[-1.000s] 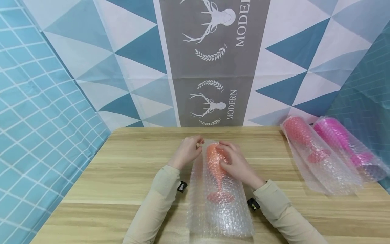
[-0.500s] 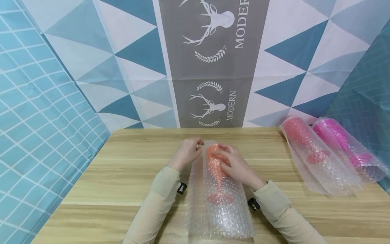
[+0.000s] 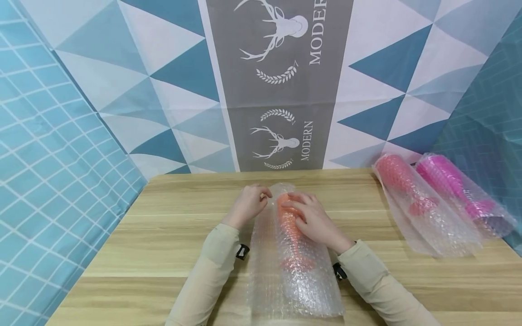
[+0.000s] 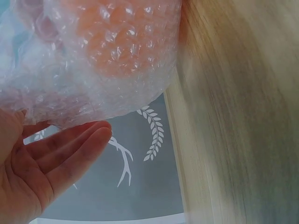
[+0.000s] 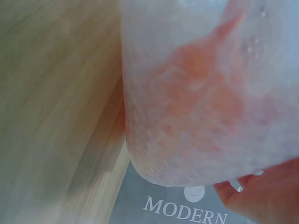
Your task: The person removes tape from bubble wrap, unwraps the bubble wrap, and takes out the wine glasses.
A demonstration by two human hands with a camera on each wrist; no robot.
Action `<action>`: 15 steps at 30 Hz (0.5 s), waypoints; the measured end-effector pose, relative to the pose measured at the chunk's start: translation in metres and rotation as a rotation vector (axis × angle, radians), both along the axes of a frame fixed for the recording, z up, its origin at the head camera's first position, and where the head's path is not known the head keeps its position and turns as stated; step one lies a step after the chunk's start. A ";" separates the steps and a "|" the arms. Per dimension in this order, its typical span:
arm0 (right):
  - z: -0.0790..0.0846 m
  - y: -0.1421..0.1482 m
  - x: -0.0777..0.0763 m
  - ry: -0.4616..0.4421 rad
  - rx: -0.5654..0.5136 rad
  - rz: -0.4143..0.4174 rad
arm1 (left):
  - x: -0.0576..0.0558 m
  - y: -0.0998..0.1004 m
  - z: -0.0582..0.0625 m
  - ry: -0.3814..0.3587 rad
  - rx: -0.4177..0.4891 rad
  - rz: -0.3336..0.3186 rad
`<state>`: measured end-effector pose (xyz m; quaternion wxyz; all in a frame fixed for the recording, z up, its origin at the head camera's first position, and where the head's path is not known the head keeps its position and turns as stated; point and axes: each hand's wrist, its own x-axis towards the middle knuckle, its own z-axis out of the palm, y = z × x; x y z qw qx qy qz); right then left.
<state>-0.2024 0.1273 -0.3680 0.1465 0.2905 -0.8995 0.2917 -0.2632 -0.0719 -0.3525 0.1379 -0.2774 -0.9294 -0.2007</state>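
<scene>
An orange goblet [image 3: 290,222] lies in a roll of clear bubble wrap [image 3: 303,290] on the table, its bowl toward the wall and its foot toward me. My right hand [image 3: 316,219] grips the wrapped bowl, fingers bent over the top. At the far left corner, my left hand [image 3: 248,203] pinches the wrap's loose flap [image 3: 263,267] between thumb and fingers. The left wrist view shows the left hand [image 4: 51,163] under the wrap's edge. In the right wrist view the right hand [image 5: 266,191] is partly hidden behind the wrap.
Two more wrapped goblets, one red [image 3: 401,181] and one magenta [image 3: 448,181], lie side by side at the table's right. The wooden table [image 3: 163,253] meets a patterned wall cloth [image 3: 281,99] at the back. A blue tiled cloth [image 3: 53,158] hangs on the left.
The wrapped goblet has shifted slightly right, and more of the flap shows on its left. The wrap's far edge has lifted a little. Both hands stay almost in place.
</scene>
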 end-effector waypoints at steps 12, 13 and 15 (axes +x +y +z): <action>-0.001 0.001 0.000 0.006 0.027 0.006 | 0.000 -0.002 -0.001 0.023 0.020 0.020; -0.001 0.001 0.000 0.008 0.028 0.004 | 0.000 -0.002 0.000 0.021 0.020 0.021; 0.000 0.001 0.000 0.007 0.027 0.002 | 0.000 -0.002 0.001 0.017 0.023 0.021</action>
